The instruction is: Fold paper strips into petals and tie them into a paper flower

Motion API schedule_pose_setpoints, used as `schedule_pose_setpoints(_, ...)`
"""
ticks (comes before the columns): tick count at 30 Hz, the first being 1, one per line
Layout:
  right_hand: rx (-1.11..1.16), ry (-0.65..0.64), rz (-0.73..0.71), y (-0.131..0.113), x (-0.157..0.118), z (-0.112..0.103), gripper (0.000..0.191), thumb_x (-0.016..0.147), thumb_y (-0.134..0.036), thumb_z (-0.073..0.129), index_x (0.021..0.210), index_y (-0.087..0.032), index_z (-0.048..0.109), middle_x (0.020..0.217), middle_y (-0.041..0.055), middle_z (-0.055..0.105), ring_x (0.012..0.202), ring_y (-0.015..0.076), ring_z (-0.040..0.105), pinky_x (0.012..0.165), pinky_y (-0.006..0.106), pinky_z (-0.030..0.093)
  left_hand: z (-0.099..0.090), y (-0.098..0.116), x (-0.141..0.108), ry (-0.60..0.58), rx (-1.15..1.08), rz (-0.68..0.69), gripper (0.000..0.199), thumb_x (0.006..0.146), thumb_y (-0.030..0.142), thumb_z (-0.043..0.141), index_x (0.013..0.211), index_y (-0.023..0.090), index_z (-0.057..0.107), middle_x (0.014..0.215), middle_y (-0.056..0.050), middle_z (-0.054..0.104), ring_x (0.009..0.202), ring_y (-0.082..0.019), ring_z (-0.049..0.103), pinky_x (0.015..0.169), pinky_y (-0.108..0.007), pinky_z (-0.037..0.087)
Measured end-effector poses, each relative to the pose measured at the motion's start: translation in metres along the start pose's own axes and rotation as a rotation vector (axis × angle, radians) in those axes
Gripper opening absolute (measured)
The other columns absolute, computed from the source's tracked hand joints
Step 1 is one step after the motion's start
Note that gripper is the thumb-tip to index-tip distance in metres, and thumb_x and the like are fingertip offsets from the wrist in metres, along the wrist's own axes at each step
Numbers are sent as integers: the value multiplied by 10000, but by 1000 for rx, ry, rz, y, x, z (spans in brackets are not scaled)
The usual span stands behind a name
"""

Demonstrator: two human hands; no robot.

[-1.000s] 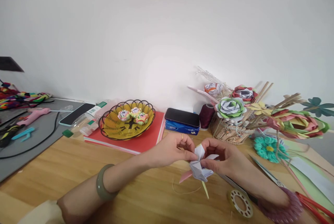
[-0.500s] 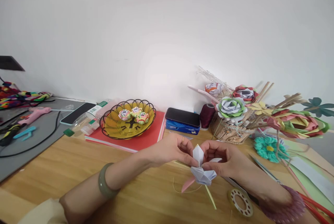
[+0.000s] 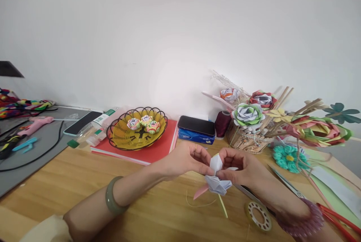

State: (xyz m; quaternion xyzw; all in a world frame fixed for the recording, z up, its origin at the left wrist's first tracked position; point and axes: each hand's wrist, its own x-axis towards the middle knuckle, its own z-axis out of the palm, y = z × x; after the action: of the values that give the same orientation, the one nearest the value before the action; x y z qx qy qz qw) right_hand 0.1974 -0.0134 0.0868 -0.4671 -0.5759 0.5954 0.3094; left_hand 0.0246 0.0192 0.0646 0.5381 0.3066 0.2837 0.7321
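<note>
Plain white wall across the top of the frame, with a brown wooden table below. Flat grey mat on the left side. Big bunch of colourful paper flowers on the right. Left of the middle, a stack of red paper under a round yellow woven basket.

Low in the frame, right of the middle, a bare left hand and a bare right hand, close together. Both nearly closed, thumbs against fingers, pinching a small white folded-paper flower between them. One white petal up between the hands, one pink petal poking out toward the lower left. Finger grip behind the paper: hidden, cannot tell.

Best, probably, to pinch right where the petals meet and press softly, so as not to squash the folds. Good to leave the outside petals free. Wise also to mind the thin tan thread just below, for fear of a snag.
</note>
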Motion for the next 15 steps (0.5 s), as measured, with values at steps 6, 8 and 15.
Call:
schedule_pose_setpoints(6,-59,82,-10,1,-1,2,158,560,-167,692,640,-166,556,592,-39,568,547,88,494,513,200,363,1,-4,-1,87,35,48,248,489,189,764,631,107,578,611,12,600,562,-76,534,585,-228,421)
schedule_pose_setpoints(8,-75,91,-22,1,0,3,155,565,-174,687,637,-167,551,591,-40,567,547,88,494,508,198,366,3,-4,-2,100,62,62,249,491,196,762,631,106,578,623,2,608,572,-86,542,582,-233,426)
schedule_pose_setpoints(15,-143,123,-49,-1,0,4,132,598,-222,659,622,-169,540,581,-30,559,538,96,498,506,216,385,8,4,-5,167,91,74,201,496,133,732,594,99,561,614,-4,605,564,-81,544,568,-216,437)
